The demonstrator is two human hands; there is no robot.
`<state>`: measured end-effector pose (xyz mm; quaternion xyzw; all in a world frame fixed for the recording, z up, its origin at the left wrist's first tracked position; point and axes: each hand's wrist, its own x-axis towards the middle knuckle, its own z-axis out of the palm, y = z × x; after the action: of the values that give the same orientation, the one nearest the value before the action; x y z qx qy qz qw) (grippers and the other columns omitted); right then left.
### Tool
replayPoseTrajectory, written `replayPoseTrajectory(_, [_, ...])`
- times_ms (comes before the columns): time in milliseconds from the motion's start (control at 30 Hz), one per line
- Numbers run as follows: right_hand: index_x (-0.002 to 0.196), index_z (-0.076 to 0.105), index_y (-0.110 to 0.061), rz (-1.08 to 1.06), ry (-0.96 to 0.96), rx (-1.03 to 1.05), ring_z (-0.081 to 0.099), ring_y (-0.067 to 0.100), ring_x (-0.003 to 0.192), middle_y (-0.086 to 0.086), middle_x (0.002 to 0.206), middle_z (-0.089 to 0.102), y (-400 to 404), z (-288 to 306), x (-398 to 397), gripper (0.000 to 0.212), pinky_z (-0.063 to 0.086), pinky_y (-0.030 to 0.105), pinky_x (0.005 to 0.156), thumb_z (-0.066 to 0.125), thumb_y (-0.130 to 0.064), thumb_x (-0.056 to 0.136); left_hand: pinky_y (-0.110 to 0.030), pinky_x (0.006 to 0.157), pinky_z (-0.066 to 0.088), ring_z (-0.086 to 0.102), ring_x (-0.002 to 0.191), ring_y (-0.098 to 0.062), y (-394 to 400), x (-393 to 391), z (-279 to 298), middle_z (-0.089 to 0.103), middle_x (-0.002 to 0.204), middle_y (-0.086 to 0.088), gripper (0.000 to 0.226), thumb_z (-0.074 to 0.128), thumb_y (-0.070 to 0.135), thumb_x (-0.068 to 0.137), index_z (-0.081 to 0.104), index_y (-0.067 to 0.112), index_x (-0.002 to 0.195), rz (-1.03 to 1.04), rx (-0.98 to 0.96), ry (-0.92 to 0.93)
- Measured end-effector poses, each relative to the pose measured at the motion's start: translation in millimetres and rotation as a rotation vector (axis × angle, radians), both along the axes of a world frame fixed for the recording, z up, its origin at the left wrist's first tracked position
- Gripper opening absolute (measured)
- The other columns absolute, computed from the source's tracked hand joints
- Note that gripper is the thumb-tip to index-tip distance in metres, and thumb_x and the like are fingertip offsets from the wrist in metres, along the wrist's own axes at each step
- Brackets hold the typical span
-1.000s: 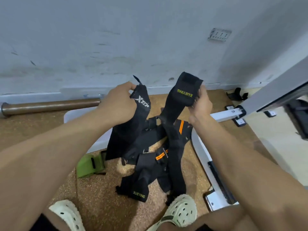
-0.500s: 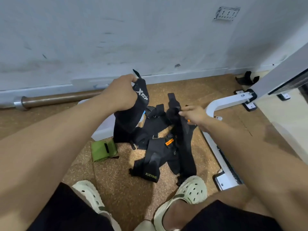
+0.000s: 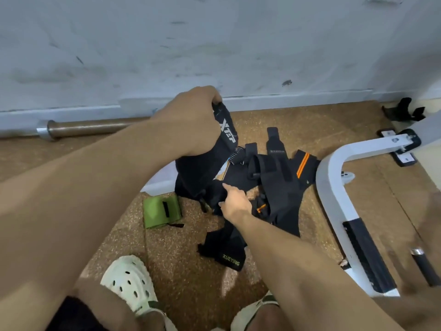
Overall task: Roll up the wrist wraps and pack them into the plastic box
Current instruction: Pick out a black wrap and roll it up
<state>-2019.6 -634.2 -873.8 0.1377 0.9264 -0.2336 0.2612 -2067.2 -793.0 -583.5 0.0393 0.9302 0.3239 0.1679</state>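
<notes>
While left hand [image 3: 191, 120] grips wrap [image 3: 226, 132], box [image 3: 162, 180] half-hidden.

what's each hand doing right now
Left hand: grips the top of the black XTEP wrap.
Right hand: fingers on the black wrap pile; grip cannot be told.

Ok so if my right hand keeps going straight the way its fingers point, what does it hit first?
Probably the black XTEP wrap hanging from your left hand. The right hand is already at the pile, its forefinger aimed up-left; depth is unclear.
</notes>
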Motion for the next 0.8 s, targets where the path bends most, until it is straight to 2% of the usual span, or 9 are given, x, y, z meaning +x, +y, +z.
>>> replayPoseTrajectory(67, [0.125, 0.065, -0.033, -0.104, 0.026, 0.006, 0.055, 0.026, 0.125, 0.002, 0.127, 0.066, -3, -2, -11, 0.031, 0.048, 0.039, 0.1, 0.053, -0.017, 0.103, -0.045, 0.099, 0.051, 0.059, 0.115, -0.026, -1, -3, 0, 0.063, 0.13, 0.007, 0.048, 0.051, 0.009, 0.097, 0.05, 0.034, 0.138, 0.016, 0.008, 0.013])
replayPoseTrajectory(133, [0.102, 0.069, -0.029, -0.191, 0.055, -0.003, 0.063, 0.024, 0.108, -0.002, 0.108, 0.071, 5, 3, -22, 0.027, 0.05, 0.038, 0.093, 0.049, -0.011, 0.1, -0.044, 0.099, 0.051, 0.06, 0.114, -0.026, -3, -6, 0, 0.063, 0.13, 0.006, 0.048, 0.051, 0.009, 0.097, 0.05, 0.033, 0.138, 0.029, 0.016, 0.02])
replayPoseTrajectory(300, [0.091, 0.066, -0.03, 0.132, -0.036, 0.045, 0.062, 0.023, 0.109, -0.002, 0.113, 0.068, 36, 14, -18, 0.01, 0.054, 0.037, 0.089, 0.072, -0.022, 0.092, -0.044, 0.098, 0.052, 0.059, 0.115, -0.026, -4, -6, 2, 0.063, 0.13, 0.005, 0.05, 0.05, 0.008, 0.097, 0.049, 0.034, 0.139, 0.028, 0.016, 0.019])
replayPoseTrajectory(367, [0.099, 0.069, -0.029, 0.257, 0.014, 0.096, 0.056, 0.024, 0.12, -0.002, 0.118, 0.065, 36, 9, -6, 0.012, 0.051, 0.038, 0.094, 0.074, -0.023, 0.09, -0.046, 0.098, 0.052, 0.06, 0.113, -0.027, -5, -4, 1, 0.065, 0.127, 0.005, 0.049, 0.05, 0.008, 0.096, 0.049, 0.035, 0.137, 0.023, 0.012, 0.014])
replayPoseTrajectory(433, [0.128, 0.06, -0.027, 0.298, 0.076, 0.12, 0.047, 0.024, 0.13, -0.001, 0.135, 0.057, 27, 3, 6, 0.038, 0.044, 0.041, 0.104, 0.072, -0.023, 0.093, -0.046, 0.097, 0.052, 0.06, 0.112, -0.028, -7, -1, -1, 0.064, 0.127, 0.004, 0.05, 0.05, 0.008, 0.096, 0.049, 0.035, 0.137, 0.017, 0.009, -0.003])
replayPoseTrajectory(500, [0.152, 0.042, -0.025, 0.215, 0.109, 0.087, 0.038, 0.024, 0.141, -0.002, 0.153, 0.046, 15, -2, 12, 0.062, 0.039, 0.041, 0.113, 0.068, -0.019, 0.096, -0.047, 0.096, 0.053, 0.06, 0.112, -0.028, -11, 1, -3, 0.064, 0.128, 0.003, 0.05, 0.05, 0.008, 0.096, 0.049, 0.036, 0.138, 0.018, 0.003, -0.013])
replayPoseTrajectory(600, [0.161, 0.028, -0.025, 0.07, 0.101, 0.03, 0.034, 0.024, 0.148, -0.002, 0.163, 0.037, -1, -13, 10, 0.075, 0.035, 0.04, 0.119, 0.065, -0.011, 0.097, -0.046, 0.098, 0.052, 0.059, 0.114, -0.028, -17, 4, -3, 0.062, 0.131, 0.004, 0.05, 0.05, 0.01, 0.097, 0.048, 0.035, 0.14, 0.015, 0.002, -0.002])
replayPoseTrajectory(700, [0.159, 0.034, -0.028, -0.033, 0.075, 0.051, 0.045, 0.026, 0.142, 0.0, 0.157, 0.047, -12, -23, 2, 0.069, 0.039, 0.043, 0.116, 0.06, -0.012, 0.098, -0.046, 0.098, 0.051, 0.058, 0.116, -0.025, -23, 8, -4, 0.061, 0.134, 0.005, 0.048, 0.05, 0.01, 0.098, 0.048, 0.033, 0.141, 0.013, 0.015, 0.02])
replayPoseTrajectory(800, [0.146, 0.054, -0.031, -0.194, 0.148, 0.01, 0.061, 0.031, 0.123, 0.005, 0.135, 0.067, -11, -23, -8, 0.043, 0.048, 0.041, 0.105, 0.044, -0.02, 0.106, -0.046, 0.098, 0.052, 0.059, 0.115, -0.026, -29, 7, -6, 0.062, 0.132, 0.005, 0.047, 0.049, 0.01, 0.098, 0.049, 0.033, 0.14, 0.024, 0.007, 0.026])
